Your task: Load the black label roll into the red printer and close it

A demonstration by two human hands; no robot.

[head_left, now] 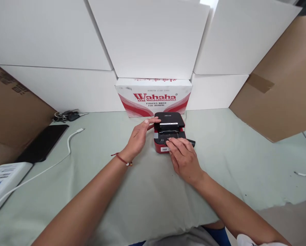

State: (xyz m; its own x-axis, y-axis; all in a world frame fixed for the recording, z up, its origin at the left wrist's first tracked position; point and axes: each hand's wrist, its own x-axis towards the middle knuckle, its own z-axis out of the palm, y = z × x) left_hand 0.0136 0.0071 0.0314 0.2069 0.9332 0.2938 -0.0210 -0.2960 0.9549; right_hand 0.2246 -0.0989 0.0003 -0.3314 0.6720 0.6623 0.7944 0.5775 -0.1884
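A small red-and-black box-shaped device (pixel 169 132) stands on the cloth with its black lid (pixel 169 118) raised at the back. White label strips show on the lid and on the red front. My left hand (pixel 139 136) rests against the device's left side, fingers stretched out, fingertips at the lid's edge. Over the front right part of the device lies my right hand (pixel 185 159), its fingers bent and close together. A short black rod-like piece (pixel 191 142) sticks out to the right from behind those fingers. My hand hides most of that piece, so whether it belongs to the device cannot be told.
Directly behind the device is a white-and-red Wahaha water carton (pixel 153 99). White panels and brown cardboard (pixel 278 82) enclose the space. At left lie keys (pixel 67 116), a black phone-like slab (pixel 43 143), a white cable (pixel 69 143) and a white box (pixel 8 181).
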